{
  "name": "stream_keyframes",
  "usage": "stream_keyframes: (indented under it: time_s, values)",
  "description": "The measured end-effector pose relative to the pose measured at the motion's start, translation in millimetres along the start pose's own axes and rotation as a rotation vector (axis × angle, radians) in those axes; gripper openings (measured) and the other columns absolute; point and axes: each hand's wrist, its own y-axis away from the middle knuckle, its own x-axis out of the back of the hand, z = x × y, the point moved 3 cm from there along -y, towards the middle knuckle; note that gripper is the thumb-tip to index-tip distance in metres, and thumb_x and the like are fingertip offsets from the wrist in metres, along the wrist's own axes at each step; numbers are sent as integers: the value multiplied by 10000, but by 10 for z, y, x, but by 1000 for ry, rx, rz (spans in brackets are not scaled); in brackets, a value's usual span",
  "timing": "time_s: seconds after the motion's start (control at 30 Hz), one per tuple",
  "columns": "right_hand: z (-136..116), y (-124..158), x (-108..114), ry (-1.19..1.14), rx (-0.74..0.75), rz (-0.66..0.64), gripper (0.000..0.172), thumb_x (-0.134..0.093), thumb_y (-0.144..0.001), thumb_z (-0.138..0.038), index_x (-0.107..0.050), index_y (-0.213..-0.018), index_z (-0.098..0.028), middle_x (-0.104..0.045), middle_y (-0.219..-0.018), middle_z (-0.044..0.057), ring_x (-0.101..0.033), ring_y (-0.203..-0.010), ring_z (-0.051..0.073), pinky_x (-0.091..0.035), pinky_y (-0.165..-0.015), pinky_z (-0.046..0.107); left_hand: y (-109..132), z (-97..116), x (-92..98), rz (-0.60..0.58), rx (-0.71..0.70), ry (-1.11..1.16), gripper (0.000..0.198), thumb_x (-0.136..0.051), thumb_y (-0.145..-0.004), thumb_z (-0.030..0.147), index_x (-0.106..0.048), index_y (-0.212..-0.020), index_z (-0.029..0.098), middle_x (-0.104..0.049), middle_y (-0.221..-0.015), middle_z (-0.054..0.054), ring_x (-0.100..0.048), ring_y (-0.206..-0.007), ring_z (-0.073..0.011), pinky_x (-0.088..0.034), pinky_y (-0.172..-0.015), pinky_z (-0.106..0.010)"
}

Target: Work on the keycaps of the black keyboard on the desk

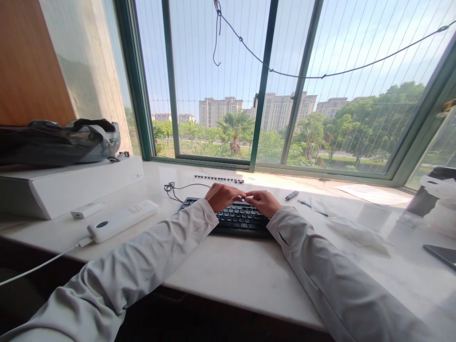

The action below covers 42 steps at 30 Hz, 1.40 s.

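Left hand point(221, 196), right hand point(262, 202): your fingertips are almost meeting; can't tell if they're holding anything | keyboard point(245, 232): lying beneath, mid-counter point(213, 280), between front and back edges | you're seemingly working over it, likely needing gentle touches next

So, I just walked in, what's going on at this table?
A person's left hand and right hand are brought together above a black keyboard on the pale table. They may be holding something between the fingers, too small to make out. Beyond the keyboard, toward the window, lies a row of small dark pieces.
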Motion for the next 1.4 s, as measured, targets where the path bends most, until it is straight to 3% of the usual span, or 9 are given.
stream_keyframes:
  time_s: [0.17,0.4,0.63,0.77,0.87,0.93,1.03,1.2,1.4]
  values:
    - [32,-17,-32,-73,36,-25,437,-532,-819,-498,-738,-1043,-184,-678,-758,28,-516,-667,137,-391,-645,248,8,-29,23,8,-24,-13,276,-589,-832,473,-705,-1023,312,-728,-1015,12,-677,-895,-154,-453,-697,-220]
    - [-7,-10,8,23,-20,7,478,-517,-809,-544,-740,-1016,-175,-499,-506,-33,-383,-513,96,-298,-531,234,9,-19,-9,-5,3,-36,309,-578,-836,486,-693,-1030,275,-741,-878,2,-681,-791,-151,-445,-679,-224]
    - [50,-18,-27,-48,-23,-36,458,-535,-813,-538,-750,-1015,-188,-673,-718,22,-550,-696,160,-403,-651,261,7,-6,-9,-4,1,72,243,-614,-827,427,-692,-1008,284,-741,-913,41,-684,-838,-132,-459,-714,-202]
    - [21,-22,-19,-241,28,-95,513,-547,-805,-573,-722,-1090,-184,-708,-893,58,-587,-807,189,-438,-721,285,19,14,48,84,53,49,295,-628,-798,491,-690,-1017,304,-742,-916,45,-685,-850,-155,-444,-694,-220]
    - [-22,-16,5,-400,-9,-124,590,-532,-809,-603,-667,-1184,-168,-627,-648,12,-517,-586,123,-405,-566,246,25,26,95,176,96,25,297,-581,-828,512,-704,-990,296,-741,-934,24,-682,-826,-151,-426,-673,-225]
    - [-45,-7,9,-511,-63,-145,623,-518,-817,-612,-619,-1245,-170,-416,-461,-65,-344,-429,74,-287,-440,212,26,33,115,222,102,26,311,-554,-843,522,-708,-995,299,-738,-955,16,-679,-835,-147,-422,-668,-224]
    - [-67,7,-5,-661,-96,-178,628,-535,-814,-598,-574,-1284,-183,-220,-442,-111,-198,-396,56,-172,-397,205,28,43,119,248,79,24,344,-516,-858,544,-711,-997,297,-736,-972,12,-677,-865,-146,-428,-678,-222]
    - [-60,3,-31,-700,-122,-195,637,-581,-779,-600,-597,-1243,-165,-192,-458,-116,-192,-400,55,-147,-396,212,39,34,88,256,63,-13,387,-498,-865,552,-725,-979,260,-743,-939,-12,-685,-834,-155,-433,-664,-226]
    - [-69,-26,42,-523,-144,-28,644,-565,-745,-658,-669,-1101,-133,-314,-459,-91,-260,-421,55,-186,-415,212,29,16,74,324,44,-12,321,-564,-837,519,-734,-956,274,-749,-886,4,-692,-777,-147,-431,-626,-216]
